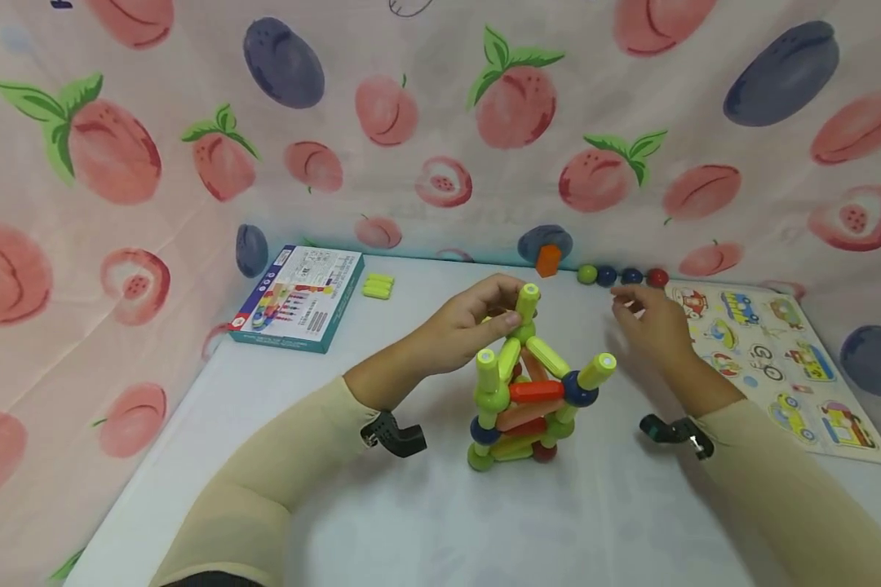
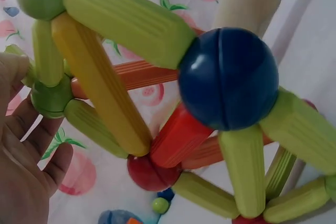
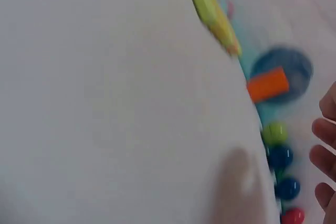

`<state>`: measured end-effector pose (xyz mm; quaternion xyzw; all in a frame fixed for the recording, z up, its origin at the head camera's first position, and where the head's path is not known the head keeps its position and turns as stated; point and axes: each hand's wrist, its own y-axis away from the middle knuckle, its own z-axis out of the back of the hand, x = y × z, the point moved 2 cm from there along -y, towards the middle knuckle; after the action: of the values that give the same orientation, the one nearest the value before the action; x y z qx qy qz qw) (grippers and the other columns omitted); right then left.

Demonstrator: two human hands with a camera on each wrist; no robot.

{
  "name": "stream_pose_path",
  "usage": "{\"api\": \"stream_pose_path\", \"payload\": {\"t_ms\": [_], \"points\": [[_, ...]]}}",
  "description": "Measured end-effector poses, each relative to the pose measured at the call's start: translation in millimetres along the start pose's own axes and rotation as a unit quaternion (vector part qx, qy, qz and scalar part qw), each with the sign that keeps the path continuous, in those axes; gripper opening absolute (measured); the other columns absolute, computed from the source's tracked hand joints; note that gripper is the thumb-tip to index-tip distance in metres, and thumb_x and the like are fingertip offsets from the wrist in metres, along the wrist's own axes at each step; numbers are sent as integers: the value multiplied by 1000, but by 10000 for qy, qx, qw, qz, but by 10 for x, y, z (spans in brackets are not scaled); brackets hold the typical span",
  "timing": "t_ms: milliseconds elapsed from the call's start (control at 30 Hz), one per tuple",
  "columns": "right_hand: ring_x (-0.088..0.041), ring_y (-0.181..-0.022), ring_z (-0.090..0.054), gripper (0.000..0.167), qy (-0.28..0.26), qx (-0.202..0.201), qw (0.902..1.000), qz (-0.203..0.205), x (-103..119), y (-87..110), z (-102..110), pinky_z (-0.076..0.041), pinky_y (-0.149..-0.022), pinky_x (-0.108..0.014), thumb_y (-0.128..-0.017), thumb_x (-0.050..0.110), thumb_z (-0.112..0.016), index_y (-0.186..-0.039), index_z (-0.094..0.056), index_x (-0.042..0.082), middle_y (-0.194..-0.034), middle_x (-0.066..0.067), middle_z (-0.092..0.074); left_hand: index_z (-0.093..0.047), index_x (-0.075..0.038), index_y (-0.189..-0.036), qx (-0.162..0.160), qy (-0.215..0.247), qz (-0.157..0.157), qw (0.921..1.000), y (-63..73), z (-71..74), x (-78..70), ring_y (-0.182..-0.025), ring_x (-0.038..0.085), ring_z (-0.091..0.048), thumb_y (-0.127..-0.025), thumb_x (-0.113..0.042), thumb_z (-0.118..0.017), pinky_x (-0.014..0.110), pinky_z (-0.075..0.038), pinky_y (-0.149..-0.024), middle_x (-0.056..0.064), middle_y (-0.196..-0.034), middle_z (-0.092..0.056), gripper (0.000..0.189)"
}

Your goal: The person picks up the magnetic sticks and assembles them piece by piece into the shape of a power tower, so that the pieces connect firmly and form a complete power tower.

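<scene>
White bench (image 1: 396, 522); left hand (image 1: 466, 324) pinches the stick frame (image 1: 536, 391) by its far post (image 1: 529, 305), perhaps steadying it; right hand (image 1: 655, 328) relaxed, seemingly empty

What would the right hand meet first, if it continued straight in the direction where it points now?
The right hand would probably meet the dark blue ball beside the green ball, at the back of the table; its height is unclear, so it might pass above.

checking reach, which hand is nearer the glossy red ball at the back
Right hand, just in front of the red ball; the left hand is farther left, touching a yellow-green stick.
</scene>
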<state>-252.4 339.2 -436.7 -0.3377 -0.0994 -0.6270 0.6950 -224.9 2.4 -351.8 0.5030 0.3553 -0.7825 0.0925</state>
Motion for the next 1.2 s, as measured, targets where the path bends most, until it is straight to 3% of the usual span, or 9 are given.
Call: {"api": "stream_pose_path", "payload": {"t_ms": [133,267,367,667,933,1067,1133,1200], "points": [[-48,-120,-57,40,765,-208,9962,-364,-269,-367,-57,-44,-99,-65,-104,16,-58,-140,-63,-1,-134,-27,-62,-49,10,-137,-153,210,-70,9996,-7,-8,48,-110,21,-61,-109,3,-47,36,-54,-96,27,-122,-58,29],[-54,-138,-43,49,1393,190,9874,-732,-380,-614,-151,-32,-109,-73,-105,16,-53,-151,-53,1,-151,-28,-50,-50,11,-134,-301,338,-178,9988,-20,20,66,-109,23,-62,-107,2,-47,36,-55,-95,28,-120,-58,28],[-55,-141,-38,50,1788,481,9789,-864,-430,-718,-185,-30,-109,-75,-106,14,-50,-155,-50,1,-159,-25,-44,-51,12,-133,-344,412,-242,9983,-37,32,77,-109,24,-63,-107,1,-47,38,-55,-97,31,-120,-58,29],[-56,-131,-36,47,2382,937,9583,-1268,-559,-749,-171,-28,-108,-77,-110,13,-46,-156,-44,2,-149,-33,-38,-50,18,-132,-494,787,-156,9956,-57,-18,130,-110,18,-63,-104,1,-48,30,-55,-95,42,-125,-53,33],[-57,-123,-40,42,2660,1172,9458,-1446,-610,-678,-55,-30,-109,-79,-109,8,-49,-145,-40,-10,-136,-36,-44,-53,18,-130,-587,864,-55,9945,-58,-70,149,-108,18,-64,-102,-5,-50,29,-55,-93,43,-125,-54,37],[-54,-118,-46,45,2235,989,9567,-1584,-573,-705,14,-30,-108,-76,-105,21,-58,-138,-48,-9,-129,-33,-53,-54,18,-130,-668,804,18,9945,-51,-90,138,-109,18,-64,-102,-6,-50,30,-55,-93,38,-125,-58,37],[-50,-113,-51,49,1778,517,9695,-1604,-475,-719,63,-34,-105,-71,-103,31,-60,-135,-53,-6,-124,-30,-59,-55,17,-130,-711,768,55,9945,-45,-98,128,-110,18,-64,-102,-7,-51,31,-55,-94,36,-125,-59,37],[-42,-107,-55,50,989,-262,9835,-1490,-275,-722,134,-40,-99,-60,-101,37,-61,-130,-58,-3,-118,-24,-64,-55,17,-130,-734,753,72,9944,-43,-106,125,-110,18,-64,-102,-6,-51,31,-55,-95,37,-125,-59,36]]}}
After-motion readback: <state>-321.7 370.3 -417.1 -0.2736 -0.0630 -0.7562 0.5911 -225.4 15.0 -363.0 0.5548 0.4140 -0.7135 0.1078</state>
